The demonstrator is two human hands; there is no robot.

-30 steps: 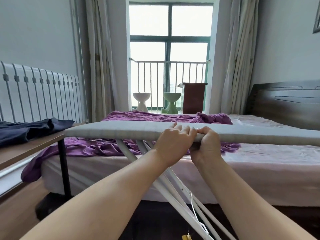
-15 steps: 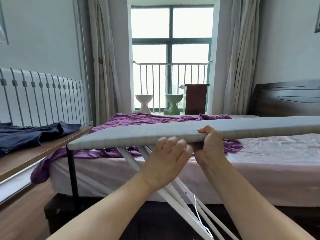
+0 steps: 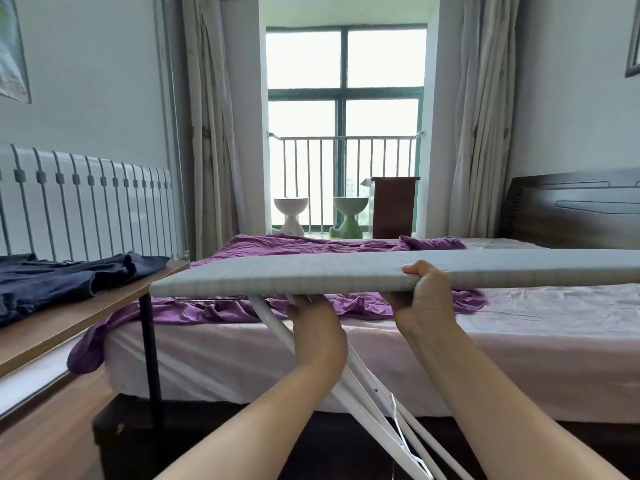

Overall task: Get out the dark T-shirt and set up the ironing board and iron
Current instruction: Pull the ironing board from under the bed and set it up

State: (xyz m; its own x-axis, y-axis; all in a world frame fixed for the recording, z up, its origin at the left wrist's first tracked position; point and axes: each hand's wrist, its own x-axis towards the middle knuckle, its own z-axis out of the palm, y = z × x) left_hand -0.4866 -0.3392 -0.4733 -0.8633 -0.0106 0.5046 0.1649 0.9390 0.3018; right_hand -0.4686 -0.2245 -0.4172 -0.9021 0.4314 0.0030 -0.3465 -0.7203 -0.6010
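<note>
The ironing board (image 3: 311,271), grey padded top on white folding legs (image 3: 349,386), stands across the view in front of the bed. My right hand (image 3: 424,299) grips its near edge, thumb on top and fingers underneath. My left hand (image 3: 317,327) reaches up beneath the board beside the white legs; its fingertips are hidden under the top. The dark navy T-shirt (image 3: 69,282) lies crumpled on the wooden table (image 3: 69,323) at the left. No iron is in view.
A bed (image 3: 519,334) with a pink sheet and a rumpled purple cover (image 3: 221,310) lies right behind the board. A white radiator (image 3: 86,202) lines the left wall. Two stools (image 3: 349,216) and a dark cabinet (image 3: 393,209) stand by the window.
My left hand has let go of the board's near edge and dropped beneath the top by the legs. My right hand keeps its grip. The board now sits tilted, higher toward the right.
</note>
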